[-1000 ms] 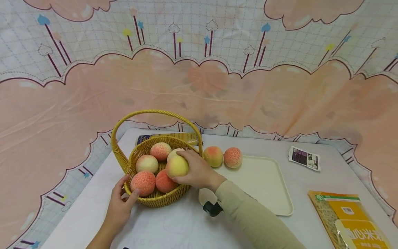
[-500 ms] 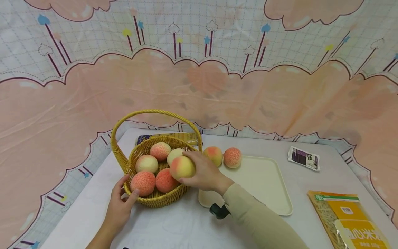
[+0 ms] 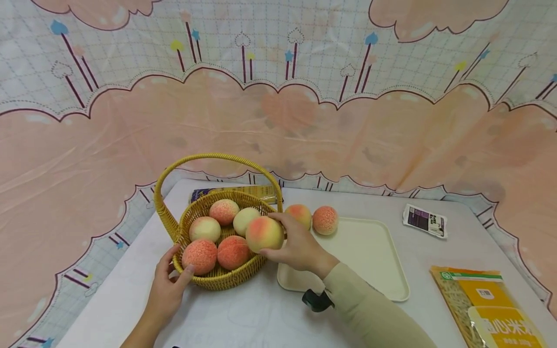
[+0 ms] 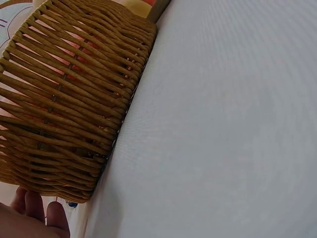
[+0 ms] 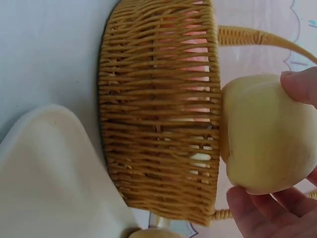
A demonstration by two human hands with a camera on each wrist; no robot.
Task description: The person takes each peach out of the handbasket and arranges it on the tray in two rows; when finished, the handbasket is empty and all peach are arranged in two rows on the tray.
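A yellow wicker basket [image 3: 230,280] with a tall arched handle holds several peaches, some red like this peach [image 3: 199,256], others pale like this peach [image 3: 205,229]. My left hand [image 3: 168,285] grips the basket's near left rim with thumb and fingers. In the left wrist view only some fingertips [image 4: 57,215] show beside the wicker wall. My right hand [image 3: 300,241] holds a yellow peach with a red blush [image 3: 264,234] above the basket's right rim. In the right wrist view that peach [image 5: 272,134] sits between thumb and fingers, its yellow side showing.
A cream tray [image 3: 370,256] lies right of the basket, partly under my right forearm. At its far left corner are a yellow-red peach [image 3: 299,215] and a red peach [image 3: 325,220]. Behind the basket lies a long packet [image 3: 261,193]. Further right are a small pouch [image 3: 425,221] and a noodle bag [image 3: 491,309].
My right hand has moved the peach rightward from over the basket's middle to its right rim, turning its blush into view. The left hand and basket have stayed put.
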